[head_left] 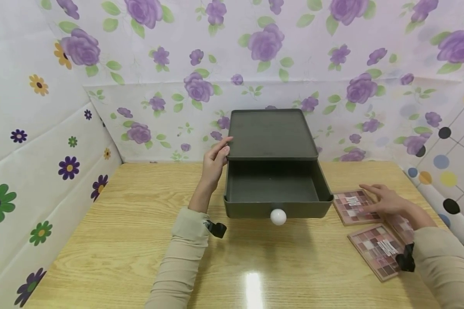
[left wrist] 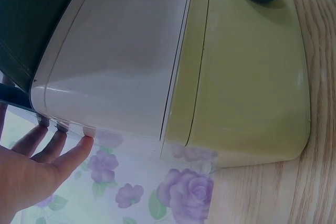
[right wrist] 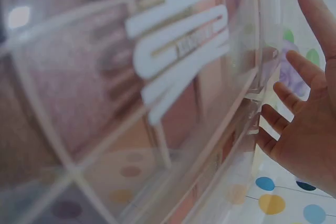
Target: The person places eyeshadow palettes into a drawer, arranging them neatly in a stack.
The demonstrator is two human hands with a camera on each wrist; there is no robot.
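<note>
Picking up the far palette (head_left: 347,210) at right looks like the step: right hand (head_left: 388,204) over it, not gripping, left hand (head_left: 213,166) straight-fingered against drawer box (head_left: 270,133), next needs an edge pinch.

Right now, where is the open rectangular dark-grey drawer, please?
In the head view, the drawer is right of centre, between the left hand and square pink makeup palettes.

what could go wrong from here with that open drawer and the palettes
The open drawer juts forward, so the unit might tip if the left hand leaves its side. The palettes lie close together, so the right hand could nudge one while reaching for another.
</note>
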